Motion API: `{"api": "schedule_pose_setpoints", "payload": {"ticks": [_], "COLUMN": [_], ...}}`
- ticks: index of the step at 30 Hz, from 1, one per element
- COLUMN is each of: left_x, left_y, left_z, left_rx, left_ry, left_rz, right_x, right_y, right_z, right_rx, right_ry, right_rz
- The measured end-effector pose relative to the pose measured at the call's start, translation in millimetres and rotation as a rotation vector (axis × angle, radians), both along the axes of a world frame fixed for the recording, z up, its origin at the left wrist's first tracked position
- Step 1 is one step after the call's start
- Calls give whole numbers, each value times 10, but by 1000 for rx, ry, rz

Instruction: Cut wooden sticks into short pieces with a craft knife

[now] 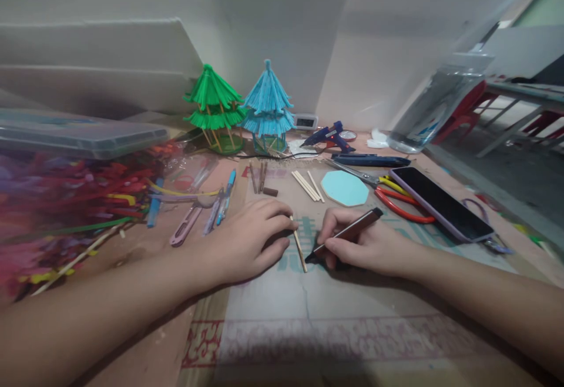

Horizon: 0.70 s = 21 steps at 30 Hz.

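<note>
Both hands meet the work at mid-board: the left hand [247, 237], loosely curled, touches the far end of a partly brown stick [299, 248], though whether it pinches cannot be told; the right hand [370, 247] grips a brown marker [359, 223], tip beside the near end. Even coverage probably calls for steady fingertips, light strokes and turning the stick.

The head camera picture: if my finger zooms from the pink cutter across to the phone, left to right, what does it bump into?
Pink plastic cutter → bright blue pen → left hand → thin, partly browned wooden stick → brown, black-tipped marker → black-screened phone.
</note>
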<state>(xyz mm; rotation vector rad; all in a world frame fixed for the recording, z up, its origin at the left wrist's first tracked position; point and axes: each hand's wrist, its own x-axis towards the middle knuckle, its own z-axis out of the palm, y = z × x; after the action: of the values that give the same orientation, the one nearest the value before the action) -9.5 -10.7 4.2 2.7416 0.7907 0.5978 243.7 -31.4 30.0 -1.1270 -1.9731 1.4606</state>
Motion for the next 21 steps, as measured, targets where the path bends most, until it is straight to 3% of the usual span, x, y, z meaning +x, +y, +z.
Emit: {"api": "schedule_pose_setpoints", "payload": {"ticks": [21], "left_x": [1], "left_y": [8], "left_z": [0], "left_rx": [31], "left_ry": [-3], "left_rz": [-5], "right_x": [5], "right_y": [-13], "right_z": [-15], "right_rx": [-15], "right_ry": [2], "right_rz": [51]}}
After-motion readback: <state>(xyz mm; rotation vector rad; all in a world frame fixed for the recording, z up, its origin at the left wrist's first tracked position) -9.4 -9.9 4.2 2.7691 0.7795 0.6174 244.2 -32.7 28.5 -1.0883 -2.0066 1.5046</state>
